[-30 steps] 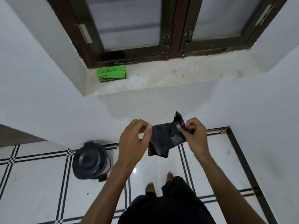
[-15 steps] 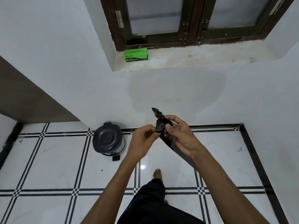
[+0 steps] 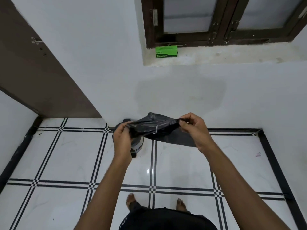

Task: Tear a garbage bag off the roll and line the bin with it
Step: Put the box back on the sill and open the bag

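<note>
- Since half a second earlier, the hands had drawn apart, spreading the black garbage bag (image 3: 154,128) wide between them.
- The left hand (image 3: 122,138) gripped one end; the right hand (image 3: 193,128) pinched the other.
- The bin (image 3: 137,144) (mostly hidden, lid apparently down) stood beneath the bag.
- A green box (image 3: 166,51) sat on the windowsill (image 3: 232,55).

garbage bag (image 3: 154,128): thin black glossy plastic | floor (image 3: 182,163): polished tile | window frame (image 3: 221,19): dark wood
</note>
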